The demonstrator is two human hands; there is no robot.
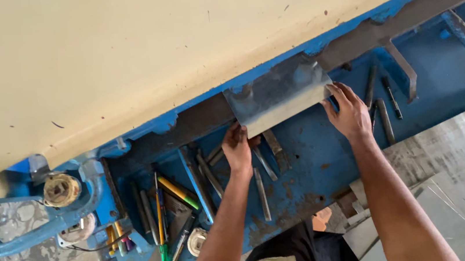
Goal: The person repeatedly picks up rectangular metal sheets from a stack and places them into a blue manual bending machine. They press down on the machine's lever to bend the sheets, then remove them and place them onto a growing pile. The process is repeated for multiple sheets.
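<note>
A shiny rectangular metal sheet [278,95] lies on the blue machine table [317,156], its far edge pushed under the dark blade bar [362,40] of a cream-coloured shearing machine [118,50]. My left hand [237,147] grips the sheet's near left corner. My right hand [349,110] holds the sheet's right edge, fingers spread along it. Both forearms reach forward from the bottom of the view.
Several steel strips and rods [262,185] lie on the blue table near my left hand. Pens and markers [160,214] sit in a tray at the left. Rolls of tape [61,189] rest by a blue pipe guard. Grey metal sheets [460,180] are stacked at the right.
</note>
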